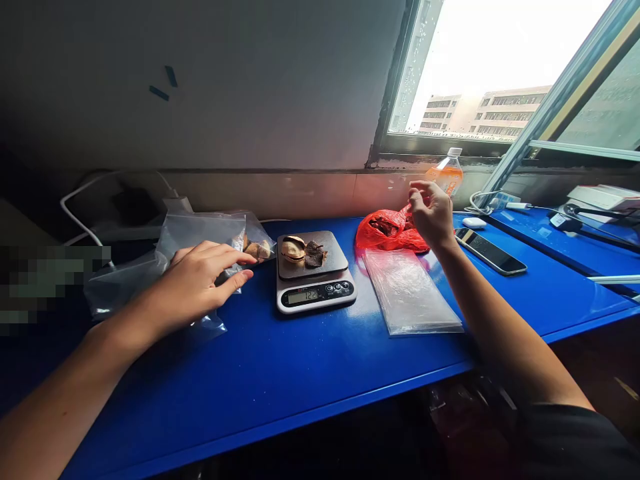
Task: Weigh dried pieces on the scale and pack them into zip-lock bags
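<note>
A small digital kitchen scale (315, 293) stands on the blue table. Dried brown pieces (294, 248) lie on its metal plate, one pale and curved, the other dark and rough. The display appears to read about 122. My left hand (207, 273) stretches its fingers over clear plastic bags (170, 233), left of the scale; one bag holds tan chunks (259, 251). My right hand (433, 213) is raised above a red plastic bag (370, 233) with dark reddish-brown pieces inside. Its fingers are loosely bent, thumb apart from them, and nothing shows between them.
A stack of flat clear bags (413, 297) lies right of the scale. Beyond it are a phone (490, 252), a white earbud case (474, 223) and an orange drink bottle (453, 170). White cables and a charger (177, 203) sit along the wall. A metal ladder-like frame (525, 143) rises at right.
</note>
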Demonstrator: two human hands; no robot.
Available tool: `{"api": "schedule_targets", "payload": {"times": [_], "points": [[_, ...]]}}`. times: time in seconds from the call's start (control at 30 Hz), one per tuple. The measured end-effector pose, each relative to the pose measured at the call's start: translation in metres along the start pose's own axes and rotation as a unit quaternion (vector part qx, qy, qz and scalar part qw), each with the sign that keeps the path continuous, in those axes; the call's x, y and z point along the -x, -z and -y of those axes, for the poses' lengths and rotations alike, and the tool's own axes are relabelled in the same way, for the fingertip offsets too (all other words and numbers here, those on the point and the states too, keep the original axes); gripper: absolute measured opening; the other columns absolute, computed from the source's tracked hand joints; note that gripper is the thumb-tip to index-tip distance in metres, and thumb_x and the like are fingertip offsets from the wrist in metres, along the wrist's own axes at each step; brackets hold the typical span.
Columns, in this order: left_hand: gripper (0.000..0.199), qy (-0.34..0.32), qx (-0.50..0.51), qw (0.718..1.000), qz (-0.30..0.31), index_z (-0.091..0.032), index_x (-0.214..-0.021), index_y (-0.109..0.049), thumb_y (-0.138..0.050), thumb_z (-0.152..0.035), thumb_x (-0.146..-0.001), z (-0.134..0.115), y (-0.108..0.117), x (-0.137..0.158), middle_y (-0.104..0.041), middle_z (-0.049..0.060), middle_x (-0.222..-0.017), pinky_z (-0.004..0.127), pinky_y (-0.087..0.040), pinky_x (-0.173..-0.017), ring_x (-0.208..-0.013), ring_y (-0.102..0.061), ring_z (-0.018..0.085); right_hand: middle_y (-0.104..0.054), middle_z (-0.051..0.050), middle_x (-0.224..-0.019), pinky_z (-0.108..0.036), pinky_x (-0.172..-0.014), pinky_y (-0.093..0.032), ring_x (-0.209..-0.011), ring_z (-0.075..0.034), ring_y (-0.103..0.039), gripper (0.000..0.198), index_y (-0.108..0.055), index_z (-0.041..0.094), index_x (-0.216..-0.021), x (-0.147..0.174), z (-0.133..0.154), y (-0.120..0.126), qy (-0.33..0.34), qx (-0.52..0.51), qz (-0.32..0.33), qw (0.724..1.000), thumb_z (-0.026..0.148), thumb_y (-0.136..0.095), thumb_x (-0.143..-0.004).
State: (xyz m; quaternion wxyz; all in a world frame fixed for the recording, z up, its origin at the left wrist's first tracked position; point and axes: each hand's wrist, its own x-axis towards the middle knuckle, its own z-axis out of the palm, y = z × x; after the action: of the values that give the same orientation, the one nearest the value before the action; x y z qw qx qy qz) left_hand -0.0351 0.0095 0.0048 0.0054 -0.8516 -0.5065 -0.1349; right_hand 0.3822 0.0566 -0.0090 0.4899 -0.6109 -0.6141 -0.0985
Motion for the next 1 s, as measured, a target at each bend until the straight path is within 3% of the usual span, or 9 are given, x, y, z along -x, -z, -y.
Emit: {"api": "schedule_targets", "payload": {"times": [0.1,0.17,0.43,0.9,1.0], "points": [[0.039,-0.004,0.003,1.000,-0.005,-0.025,-0.109,-0.067,-0.044,-0.046,-0.086,0.001,-0.001,-0.001,-0.069,0.006,-0.117,0.045,-0.035,-0.101,-0.116,-0.053,0.027,-0.067,-0.013,-0.094,-0.038,-0.083,-0.049,-0.085,-0.023,-0.064,0.026,-0.070,0.015,-0.092,0.000,-0.015,-0.001,-0.049,0.028,-0.045,0.997,0.032,-0.052,-0.083],[0.038,-0.003,0.003,1.000,-0.006,-0.025,-0.108,-0.068,-0.044,-0.045,-0.086,0.001,-0.001,-0.001,-0.069,0.006,-0.116,0.044,-0.036,-0.101,-0.116,-0.054,0.027,-0.068,-0.012,-0.094,-0.037,-0.083,-0.049,-0.085,-0.022,-0.064,0.024,-0.071,0.016,-0.088,0.002,-0.019,-0.003,-0.047,0.043,-0.027,0.998,0.031,-0.055,-0.080],[0.039,0.007,0.005,1.000,-0.004,-0.026,-0.109,-0.068,-0.045,-0.046,-0.085,-0.001,0.000,0.000,-0.069,0.006,-0.117,0.047,-0.036,-0.101,-0.116,-0.054,0.028,-0.073,-0.009,-0.093,-0.034,-0.078,-0.050,-0.083,-0.021,-0.066,0.028,-0.070,0.018,-0.096,0.008,-0.013,-0.009,-0.009,0.052,0.045,0.998,0.027,-0.051,-0.077],[0.036,-0.006,0.012,0.999,-0.029,-0.033,-0.106,-0.068,-0.044,-0.049,-0.084,0.003,-0.004,0.000,-0.071,0.004,-0.114,0.048,-0.040,-0.100,-0.116,-0.056,0.031,-0.072,-0.010,-0.094,-0.043,-0.089,-0.046,-0.094,-0.026,-0.062,0.025,-0.065,0.021,-0.098,0.006,-0.007,-0.006,-0.010,0.089,-0.046,0.995,0.026,-0.051,-0.078],[0.035,0.000,0.013,1.000,-0.027,-0.033,-0.106,-0.068,-0.045,-0.048,-0.084,0.002,-0.003,0.000,-0.071,0.003,-0.113,0.048,-0.039,-0.101,-0.116,-0.056,0.031,-0.071,-0.010,-0.091,-0.041,-0.084,-0.047,-0.090,-0.027,-0.062,0.023,-0.065,0.021,-0.095,0.003,-0.013,-0.001,-0.058,0.130,-0.034,0.989,0.027,-0.051,-0.078]]}}
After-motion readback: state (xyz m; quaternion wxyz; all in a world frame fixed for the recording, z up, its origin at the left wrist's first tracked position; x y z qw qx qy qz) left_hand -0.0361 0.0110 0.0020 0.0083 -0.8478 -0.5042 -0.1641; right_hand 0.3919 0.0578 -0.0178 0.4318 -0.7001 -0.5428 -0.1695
